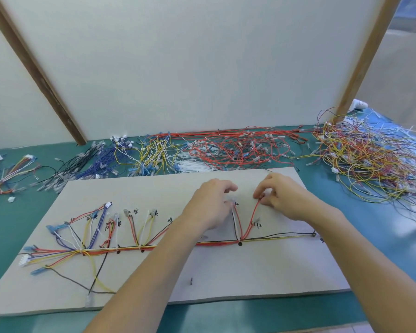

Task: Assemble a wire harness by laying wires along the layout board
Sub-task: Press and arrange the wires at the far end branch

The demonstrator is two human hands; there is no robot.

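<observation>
green bench top [360, 280] against a pale partition panel [178, 68], strewn at the back with loose supply: red wires [231, 146], yellow and white wires [154, 152], dark blue wires [101, 162], a tangled heap of yellow and red wires [365, 159] off to the right. grey layout board [226, 272] lying flat in front, marked with handwritten labels and black dots. along its drawn line, a multicoloured trunk of wires [94, 251], with branches fanning upward to small connectors at the left and middle.

right hand [281, 195] over the board's far right part, thumb and forefinger pinching the top end of a red wire [252, 217] that rises from a black dot [240, 243] on the trunk. left hand [211, 203] just beside it, fingers curled above a neighbouring branch of red and white wires [234, 217]; actual grip there impossible to tell, tip blurred.

judging by the slack curves: thin, light, limp wire, springy enough to lift off the line once released. probably best held near the terminal end with a light pinch, the other hand pressing the run down close to the branching point. small plastic terminals likely easy to pull off or bend under a hard tug; gentle tension only.
</observation>
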